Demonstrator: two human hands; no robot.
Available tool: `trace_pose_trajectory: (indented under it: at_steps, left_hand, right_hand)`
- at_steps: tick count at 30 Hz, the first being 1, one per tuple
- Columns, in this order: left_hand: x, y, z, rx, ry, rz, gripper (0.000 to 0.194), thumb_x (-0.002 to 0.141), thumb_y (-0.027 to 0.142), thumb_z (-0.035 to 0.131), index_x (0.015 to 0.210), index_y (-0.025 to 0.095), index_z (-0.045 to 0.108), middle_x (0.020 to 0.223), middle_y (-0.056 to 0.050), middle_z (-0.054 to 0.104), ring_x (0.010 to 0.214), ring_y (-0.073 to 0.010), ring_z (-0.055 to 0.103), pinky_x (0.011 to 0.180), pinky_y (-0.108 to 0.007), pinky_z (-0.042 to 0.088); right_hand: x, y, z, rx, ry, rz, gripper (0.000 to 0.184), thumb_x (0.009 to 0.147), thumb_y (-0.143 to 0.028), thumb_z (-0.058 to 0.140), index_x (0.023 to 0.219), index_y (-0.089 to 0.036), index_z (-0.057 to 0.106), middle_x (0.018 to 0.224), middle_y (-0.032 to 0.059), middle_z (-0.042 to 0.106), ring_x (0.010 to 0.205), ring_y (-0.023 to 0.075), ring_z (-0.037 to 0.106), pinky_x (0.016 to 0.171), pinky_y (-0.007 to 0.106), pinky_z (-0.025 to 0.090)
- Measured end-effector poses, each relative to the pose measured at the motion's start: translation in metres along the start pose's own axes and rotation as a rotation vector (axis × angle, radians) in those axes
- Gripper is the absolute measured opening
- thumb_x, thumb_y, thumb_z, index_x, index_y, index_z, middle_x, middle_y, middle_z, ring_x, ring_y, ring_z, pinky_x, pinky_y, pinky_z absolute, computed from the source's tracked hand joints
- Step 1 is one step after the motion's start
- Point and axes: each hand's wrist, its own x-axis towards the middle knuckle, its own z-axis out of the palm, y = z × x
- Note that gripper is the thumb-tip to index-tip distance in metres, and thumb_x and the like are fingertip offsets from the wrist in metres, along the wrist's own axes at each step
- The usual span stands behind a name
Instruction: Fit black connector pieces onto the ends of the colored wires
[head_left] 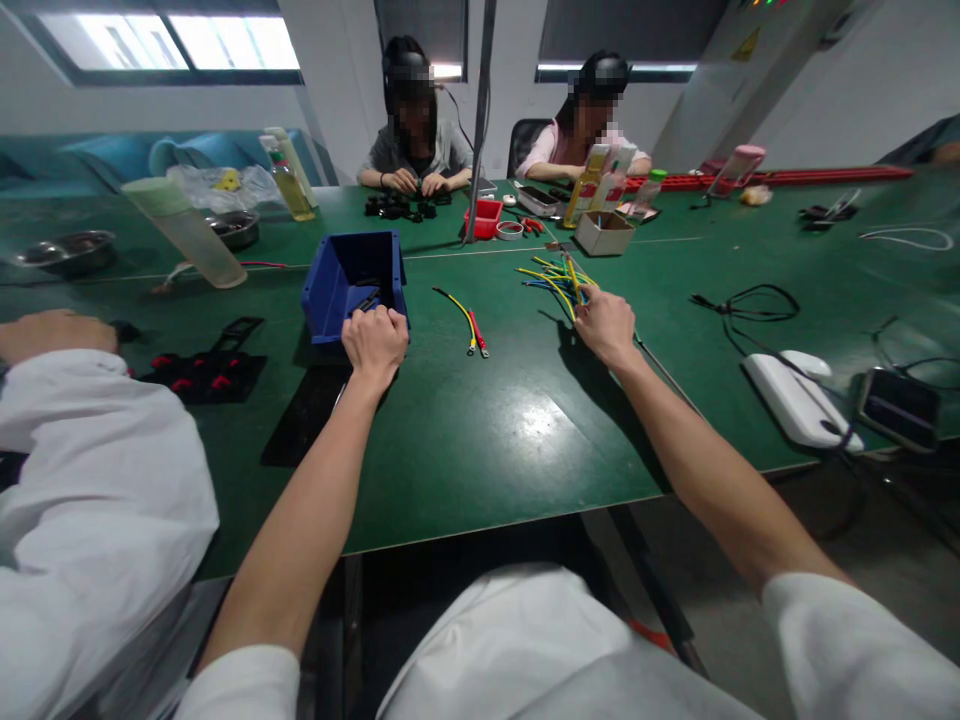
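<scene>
My left hand point(375, 346) is closed at the front right edge of a blue plastic bin point(319, 290), its fingers folded over the rim. A few dark pieces lie inside the bin. On the right, my right hand point(606, 324) has its fingers closed on the near end of a bundle of yellow, green and blue wires point(553, 284); the fingertips are partly hidden. Between my hands, a short yellow wire point(457, 304) and a red wire point(478, 328) with metal ring lugs lie on the green table point(480, 430).
A black flat panel point(300, 420) lies beside my left forearm, near a black holder with red parts point(206, 375). A white device point(799, 400) and cables sit right. A thin metal rod point(667, 375) runs by my right forearm. A co-worker's white sleeve point(105, 480) is close on the left.
</scene>
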Motion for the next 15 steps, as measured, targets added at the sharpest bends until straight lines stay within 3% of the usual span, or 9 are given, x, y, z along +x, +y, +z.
trace_pose_trajectory:
  at_steps: [15]
  left_hand:
    - [-0.0003,0.0013,0.001,-0.072,0.028,-0.042,0.047,0.092,0.033,0.025,0.099,0.011,0.066,0.097,-0.02,0.069,0.092,-0.0326,0.063,0.081,-0.042,0.04]
  right_hand:
    - [0.0011,0.0023,-0.0084,-0.071,-0.09,0.102,0.04,0.089,-0.027,0.051,0.127,-0.02,0.062,0.108,0.0179,0.071,0.099,0.033,0.066,0.078,0.037,0.048]
